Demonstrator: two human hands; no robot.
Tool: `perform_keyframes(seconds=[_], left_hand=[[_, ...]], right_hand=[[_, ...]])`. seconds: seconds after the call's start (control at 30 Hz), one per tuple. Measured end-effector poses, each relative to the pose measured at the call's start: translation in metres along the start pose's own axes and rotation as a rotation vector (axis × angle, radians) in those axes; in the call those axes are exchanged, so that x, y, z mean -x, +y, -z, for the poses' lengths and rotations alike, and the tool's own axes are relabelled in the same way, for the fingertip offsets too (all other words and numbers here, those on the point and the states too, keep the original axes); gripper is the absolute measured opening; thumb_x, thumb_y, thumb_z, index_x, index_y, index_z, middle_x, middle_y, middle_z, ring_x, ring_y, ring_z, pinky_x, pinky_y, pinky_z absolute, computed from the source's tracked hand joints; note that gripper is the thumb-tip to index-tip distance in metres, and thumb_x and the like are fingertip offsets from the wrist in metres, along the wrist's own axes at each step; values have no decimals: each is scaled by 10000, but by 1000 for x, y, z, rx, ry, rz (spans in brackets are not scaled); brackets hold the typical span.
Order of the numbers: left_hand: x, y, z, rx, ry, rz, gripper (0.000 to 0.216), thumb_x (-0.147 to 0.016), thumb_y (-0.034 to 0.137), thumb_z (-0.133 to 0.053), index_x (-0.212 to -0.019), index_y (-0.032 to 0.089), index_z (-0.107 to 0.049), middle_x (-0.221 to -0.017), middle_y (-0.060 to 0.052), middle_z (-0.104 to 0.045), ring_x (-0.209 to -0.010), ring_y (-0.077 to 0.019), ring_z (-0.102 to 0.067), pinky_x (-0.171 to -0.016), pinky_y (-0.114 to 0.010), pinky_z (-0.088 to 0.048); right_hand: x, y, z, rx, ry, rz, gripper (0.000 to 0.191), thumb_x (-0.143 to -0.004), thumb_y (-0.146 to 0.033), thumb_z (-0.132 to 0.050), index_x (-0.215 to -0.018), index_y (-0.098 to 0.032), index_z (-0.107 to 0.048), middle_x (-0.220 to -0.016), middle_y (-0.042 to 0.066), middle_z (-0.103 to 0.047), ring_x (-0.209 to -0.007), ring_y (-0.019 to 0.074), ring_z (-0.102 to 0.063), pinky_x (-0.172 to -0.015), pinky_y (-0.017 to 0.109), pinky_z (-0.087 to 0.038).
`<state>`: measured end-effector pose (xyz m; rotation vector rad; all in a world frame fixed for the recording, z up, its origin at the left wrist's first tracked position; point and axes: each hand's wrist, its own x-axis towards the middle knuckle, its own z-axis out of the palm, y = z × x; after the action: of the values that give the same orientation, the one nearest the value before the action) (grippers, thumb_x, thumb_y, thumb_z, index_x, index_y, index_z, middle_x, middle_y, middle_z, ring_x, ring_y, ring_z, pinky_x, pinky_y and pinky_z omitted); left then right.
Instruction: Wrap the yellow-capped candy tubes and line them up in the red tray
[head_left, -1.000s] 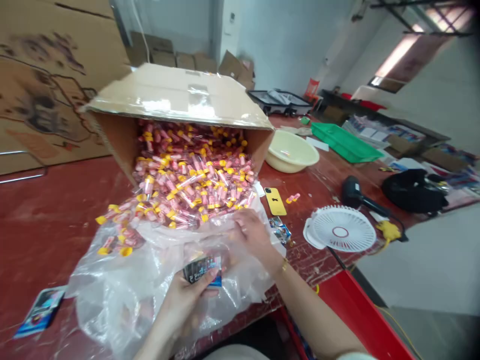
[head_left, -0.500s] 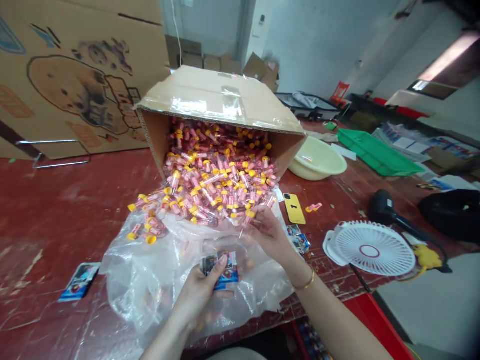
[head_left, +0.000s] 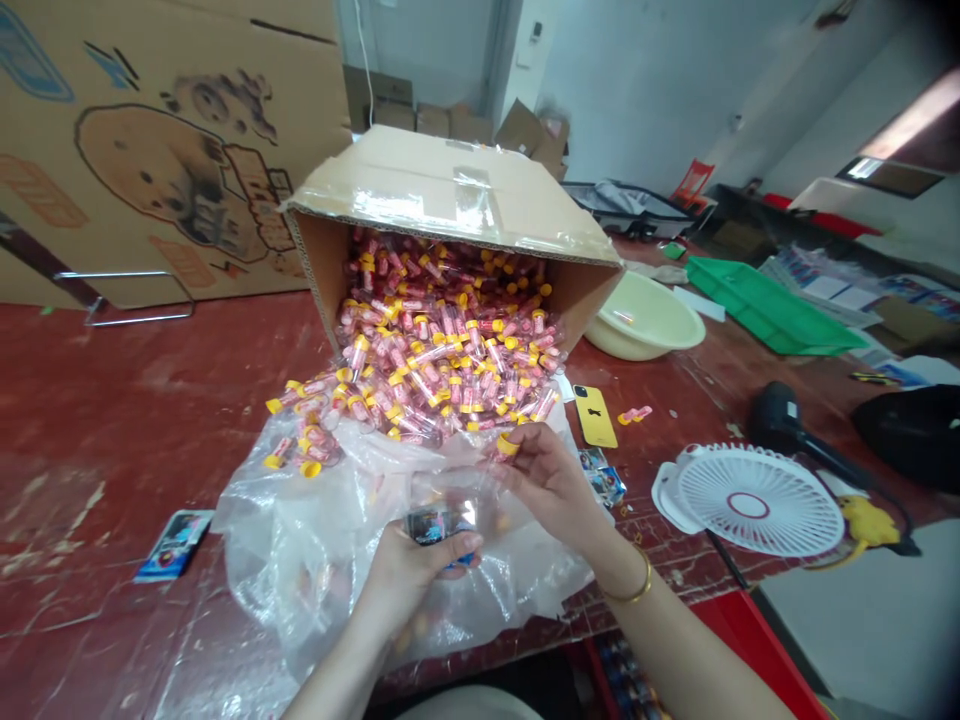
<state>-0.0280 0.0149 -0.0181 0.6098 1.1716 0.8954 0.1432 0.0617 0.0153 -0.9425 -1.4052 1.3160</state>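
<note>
My left hand (head_left: 424, 555) is closed, its thumb lying across a small blue and black printed packet (head_left: 439, 525) over the clear plastic sheet (head_left: 285, 530). Between the fingertips of my right hand (head_left: 551, 485) is a small clear tube with a yellow cap (head_left: 507, 446); the fingers partly hide it. Just beyond that hand, a heap of similar pink-filled, yellow-capped tubes (head_left: 420, 375) spills from a cardboard box (head_left: 450, 190) lying on its side. Several tubes rest on the sheet's left part. Another blue packet (head_left: 174, 546) lies on the red table at the left.
Right of the heap are a yellow phone (head_left: 595, 416), more packets (head_left: 604, 480), a pale basin (head_left: 645, 315) and a white fan (head_left: 761, 500). A green tray (head_left: 772, 305) and a black hair dryer (head_left: 780, 420) lie farther right. A large printed carton (head_left: 172, 160) stands behind left.
My right hand has drawn slightly back from the heap, with a yellow-capped tube now showing at its fingertips. In my left hand the packet has tilted and shows less of its face.
</note>
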Motion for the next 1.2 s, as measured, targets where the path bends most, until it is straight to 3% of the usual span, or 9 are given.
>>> perform_keyframes(seconds=[0.13, 0.27, 0.33, 0.5, 0.73, 1.07, 1.2], left_hand=[[2, 2, 1, -7, -27, 8, 461, -535, 277, -842, -945, 153, -671, -576, 35, -648, -550, -149, -624, -552, -262, -498], [7, 7, 0, -111, -82, 31, 321, -665, 388, -743, -867, 144, -696, -692, -37, -698, -691, -187, -645, -589, -277, -514], [9, 10, 0, -125, -98, 40, 283, -674, 404, -728, -784, 145, -700, -714, -47, -701, -700, -183, -635, -597, -276, -512], [10, 12, -2, -99, -123, 23, 230, -573, 315, -800, -714, 165, -697, -526, 27, -615, -535, -140, -568, -505, -238, -441], [7, 10, -5, -98, -114, 35, 217, -540, 278, -817, -581, 164, -637, -521, 29, -610, -521, -137, -564, -516, -246, -449], [1, 6, 0, -109, -201, 40, 217, -571, 268, -817, -672, 160, -658, -496, 46, -588, -479, -124, -541, -485, -238, -428], [0, 6, -3, -114, -227, 19, 200, -581, 258, -811, -621, 160, -641, -500, 42, -587, -472, -121, -542, -477, -230, -426]], right_hand=[[-1, -15, 0, 157, -113, 115, 158, -845, -174, -573, -950, -233, -471, -886, 12, -514, -833, 133, -564, -782, 296, -491], [-4, -23, -1, 293, -184, 192, 162, -850, -145, -550, -980, -219, -486, -910, 28, -515, -839, 138, -547, -775, 294, -486], [-4, -24, -1, 318, -182, 199, 160, -854, -152, -546, -986, -219, -483, -902, 28, -518, -827, 139, -548, -758, 290, -488], [-1, -21, -2, 356, -194, 208, 163, -858, -163, -537, -999, -222, -480, -942, 41, -537, -876, 151, -563, -803, 313, -501], [1, -20, 0, 461, -242, 247, 197, -858, -176, -537, -1036, -223, -470, -946, 43, -566, -866, 151, -571, -797, 314, -511], [3, -29, 0, 674, -250, 284, 163, -858, -216, -540, -1014, -207, -494, -943, 51, -598, -862, 163, -584, -772, 315, -489], [0, -28, -1, 568, -329, 211, 149, -834, -219, -568, -972, -219, -512, -885, 32, -584, -788, 150, -566, -725, 304, -479]])
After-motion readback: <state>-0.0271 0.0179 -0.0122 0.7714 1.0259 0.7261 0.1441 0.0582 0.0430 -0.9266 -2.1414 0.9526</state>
